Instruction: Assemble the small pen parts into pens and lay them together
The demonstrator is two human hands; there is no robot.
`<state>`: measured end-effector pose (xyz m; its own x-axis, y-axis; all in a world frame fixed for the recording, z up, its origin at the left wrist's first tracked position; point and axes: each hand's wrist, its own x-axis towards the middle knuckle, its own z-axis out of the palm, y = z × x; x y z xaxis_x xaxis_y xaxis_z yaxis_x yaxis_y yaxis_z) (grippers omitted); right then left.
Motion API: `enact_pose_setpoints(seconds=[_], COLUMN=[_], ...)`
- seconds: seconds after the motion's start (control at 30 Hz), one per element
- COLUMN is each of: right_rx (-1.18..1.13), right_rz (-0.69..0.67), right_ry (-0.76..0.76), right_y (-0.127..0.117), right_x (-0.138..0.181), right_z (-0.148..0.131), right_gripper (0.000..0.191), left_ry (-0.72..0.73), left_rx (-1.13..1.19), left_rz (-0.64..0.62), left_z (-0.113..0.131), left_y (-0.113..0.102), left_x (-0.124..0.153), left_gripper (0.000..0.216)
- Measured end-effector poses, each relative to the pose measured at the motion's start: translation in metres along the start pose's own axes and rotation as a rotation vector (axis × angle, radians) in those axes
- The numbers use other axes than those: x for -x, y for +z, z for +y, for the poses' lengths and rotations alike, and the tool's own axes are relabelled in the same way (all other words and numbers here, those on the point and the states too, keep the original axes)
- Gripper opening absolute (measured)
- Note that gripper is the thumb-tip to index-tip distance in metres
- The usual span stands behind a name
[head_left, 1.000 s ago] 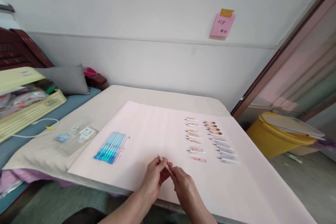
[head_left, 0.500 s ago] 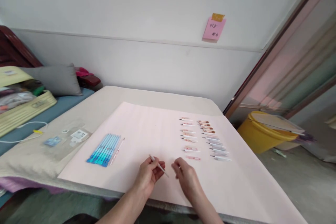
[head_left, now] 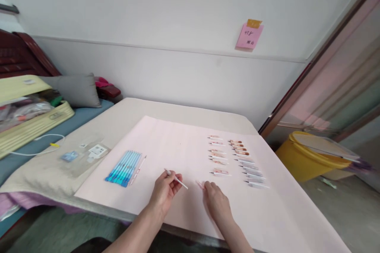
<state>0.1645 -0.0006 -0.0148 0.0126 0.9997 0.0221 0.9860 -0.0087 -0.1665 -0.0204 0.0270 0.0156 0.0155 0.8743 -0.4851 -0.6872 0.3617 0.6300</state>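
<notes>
My left hand [head_left: 166, 187] pinches a slim white pen refill [head_left: 181, 183], slanted with its far end pointing down to the right. Closed over a pale pink pen barrel [head_left: 200, 184], my right hand [head_left: 216, 199] rests low above the pink sheet, a short way to the right. Beyond it, white refills with dark tips lie paired with patterned pen barrels [head_left: 220, 171] in a column. A second column holds brown barrels [head_left: 241, 149] and greyish clear barrels [head_left: 252, 173]. Left of my hands, several blue pens [head_left: 124, 168] lie side by side, with one pink-and-white pen [head_left: 138, 170] alongside.
The pink sheet [head_left: 175, 142] covers much of the cloth-topped table [head_left: 178, 106]. Clear plastic packaging [head_left: 92, 156] lies at the left. Farther left are a yellow box [head_left: 32, 124] and a grey pillow [head_left: 75, 89]. A yellow bin [head_left: 311, 156] stands on the floor at the right.
My right hand has taken hold of the pink barrel that lay at the near end of the column and drawn it left. The left hand still holds the refill. The view has shifted slightly.
</notes>
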Motion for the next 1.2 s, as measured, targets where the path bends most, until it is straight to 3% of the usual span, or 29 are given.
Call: enact_pose_setpoints(seconds=[0.13, 0.4, 0.57, 0.8, 1.2], right_rx=[-0.270, -0.483, -0.630, -0.934, -1.131], right_rz=[-0.001, 0.004, 0.020, -0.081, -0.129], right_ry=[-0.166, -0.182, -0.118, 0.035, 0.047], right_y=[-0.009, -0.022, -0.016, -0.013, -0.015], right_x=[0.013, 0.017, 0.017, 0.016, 0.016], right_z=[-0.024, -0.032, -0.038, -0.038, -0.039], right_gripper=[0.015, 0.015, 0.018, 0.014, 0.011], left_ry=[0.100, 0.088, 0.101, 0.111, 0.120], left_rx=[-0.007, -0.132, -0.296, -0.275, -0.306], left_rz=[0.044, 0.009, -0.012, -0.091, -0.144], left_z=[0.005, -0.004, -0.013, -0.010, -0.002], left_y=[-0.001, 0.004, 0.005, 0.007, 0.010], left_x=[-0.006, 0.001, 0.009, 0.011, 0.014], left_gripper=[0.010, 0.017, 0.024, 0.029, 0.030])
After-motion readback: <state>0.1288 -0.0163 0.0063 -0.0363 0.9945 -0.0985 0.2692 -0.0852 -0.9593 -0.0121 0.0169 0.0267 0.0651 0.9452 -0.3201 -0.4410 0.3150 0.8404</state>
